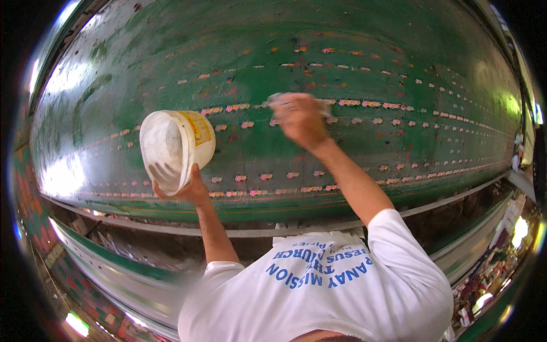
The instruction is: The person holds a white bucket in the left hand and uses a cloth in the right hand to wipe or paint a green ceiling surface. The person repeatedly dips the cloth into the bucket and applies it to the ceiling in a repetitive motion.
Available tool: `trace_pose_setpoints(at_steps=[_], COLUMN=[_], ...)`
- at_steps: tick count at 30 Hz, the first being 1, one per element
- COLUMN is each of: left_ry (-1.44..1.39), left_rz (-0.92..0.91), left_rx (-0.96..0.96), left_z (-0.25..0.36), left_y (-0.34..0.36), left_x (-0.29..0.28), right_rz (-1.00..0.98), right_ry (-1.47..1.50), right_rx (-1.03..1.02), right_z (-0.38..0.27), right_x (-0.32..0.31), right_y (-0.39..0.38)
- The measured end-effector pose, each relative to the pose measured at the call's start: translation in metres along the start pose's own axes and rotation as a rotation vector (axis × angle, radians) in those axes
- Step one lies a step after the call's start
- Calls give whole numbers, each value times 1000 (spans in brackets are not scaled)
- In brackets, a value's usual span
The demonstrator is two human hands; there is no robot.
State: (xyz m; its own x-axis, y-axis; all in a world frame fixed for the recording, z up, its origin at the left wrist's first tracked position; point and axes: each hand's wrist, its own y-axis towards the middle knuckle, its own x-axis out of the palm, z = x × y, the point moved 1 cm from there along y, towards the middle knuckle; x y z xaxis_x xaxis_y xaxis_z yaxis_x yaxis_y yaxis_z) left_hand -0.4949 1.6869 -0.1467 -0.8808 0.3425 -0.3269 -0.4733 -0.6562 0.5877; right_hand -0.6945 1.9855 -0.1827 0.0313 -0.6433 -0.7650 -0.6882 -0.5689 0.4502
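A white plastic bucket (171, 134) with a yellow label is tilted toward me, held from beneath and along its side by my left hand (188, 191). My right hand (297, 118), slightly blurred, is closed on a pale, crumpled piece of cloth or film (319, 107) and rests on or just over a large green surface (250, 74). Rows of small pink-and-white printed shapes (373, 104) run across that surface, some right beside and under my right hand.
A metal rail (256, 233) runs along the surface's near edge, in front of my body. Below it at the left are another long green-edged panel (114, 262) and reddish flooring (31, 199). Assorted clutter (484, 290) lies at the lower right.
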Motion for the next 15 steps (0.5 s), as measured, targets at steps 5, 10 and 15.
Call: trace_pose_setpoints(at_steps=[5, 10, 15], left_ry=[37, 57, 34], left_rz=[-58, -21, 12], left_rx=[7, -26, 4], left_z=[-5, -11, -16], left_y=[30, 40, 42], left_x=[27, 44, 52], right_rz=[-33, 70, 295], right_ry=[37, -362, -650], right_rx=[-145, 119, 627], right_z=[14, 179, 309], right_x=[24, -52, -178], right_y=[64, 60, -37])
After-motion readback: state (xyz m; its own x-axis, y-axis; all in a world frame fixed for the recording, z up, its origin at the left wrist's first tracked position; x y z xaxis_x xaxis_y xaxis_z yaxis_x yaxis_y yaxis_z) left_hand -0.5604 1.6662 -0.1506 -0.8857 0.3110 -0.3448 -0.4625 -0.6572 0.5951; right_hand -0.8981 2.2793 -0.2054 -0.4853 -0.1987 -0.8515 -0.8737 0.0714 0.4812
